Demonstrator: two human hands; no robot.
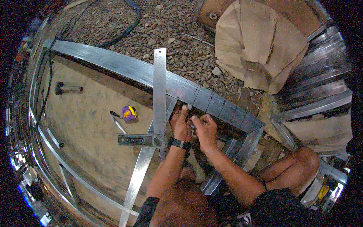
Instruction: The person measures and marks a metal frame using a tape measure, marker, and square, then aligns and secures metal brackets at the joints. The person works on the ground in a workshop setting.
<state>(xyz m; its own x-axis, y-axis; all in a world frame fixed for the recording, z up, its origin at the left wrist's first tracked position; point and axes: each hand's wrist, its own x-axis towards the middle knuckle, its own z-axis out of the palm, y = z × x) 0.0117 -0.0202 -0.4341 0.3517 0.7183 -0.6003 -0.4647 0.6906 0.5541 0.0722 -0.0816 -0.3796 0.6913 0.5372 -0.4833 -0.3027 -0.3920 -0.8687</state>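
Both hands are close together just below the near edge of a long silver metal tube [124, 64], which has several dark lines drawn across its right part. My left hand [182, 126], with a dark watch [180, 143] on its wrist, is closed with the thumb pointing up at the tube's edge. Beside it, my right hand [206, 132] has curled fingers and the thumb pressed in. Whatever they hold is hidden and too small to name. Left of my hands, a try square [160, 83] lies with its blade across the tube.
A purple and yellow tape measure [129, 113], a marker-like stick [119, 125] and a hammer [69, 88] lie on the ground inside the metal frame. Gravel [162, 26] spreads beyond the tube. Crumpled cardboard [261, 41] and corrugated metal sheets [321, 64] are at the right.
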